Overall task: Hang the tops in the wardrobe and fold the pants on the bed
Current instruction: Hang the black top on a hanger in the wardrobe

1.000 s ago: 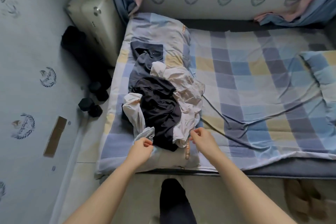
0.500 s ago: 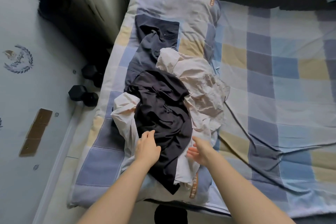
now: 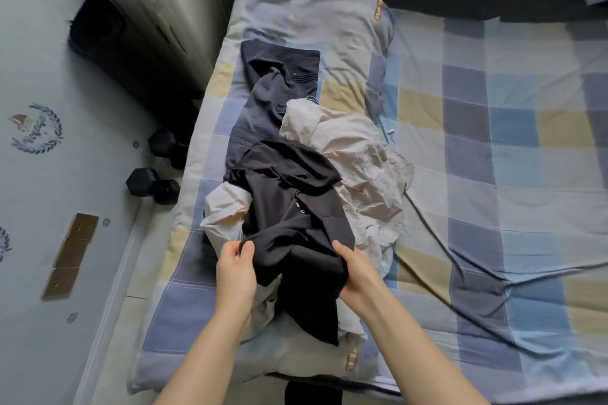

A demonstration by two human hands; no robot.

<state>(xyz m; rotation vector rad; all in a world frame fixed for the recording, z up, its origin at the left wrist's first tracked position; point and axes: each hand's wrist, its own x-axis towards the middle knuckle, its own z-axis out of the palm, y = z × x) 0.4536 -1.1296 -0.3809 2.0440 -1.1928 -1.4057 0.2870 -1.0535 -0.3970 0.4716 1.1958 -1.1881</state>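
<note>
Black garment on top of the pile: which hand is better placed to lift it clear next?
Probably the left hand: it pinches a raised edge of the black garment. The right hand grips the opposite side, lower against the beige garment.

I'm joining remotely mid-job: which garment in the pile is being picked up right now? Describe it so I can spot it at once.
Start at the checked blue and yellow bed cover, then find the heap of clothes along its left side. On top lies the black soft-fabric garment, gripped by the left hand and the right hand. It is the darkest piece, over crumpled cream cloth, nearer than the dark grey pants.
</note>
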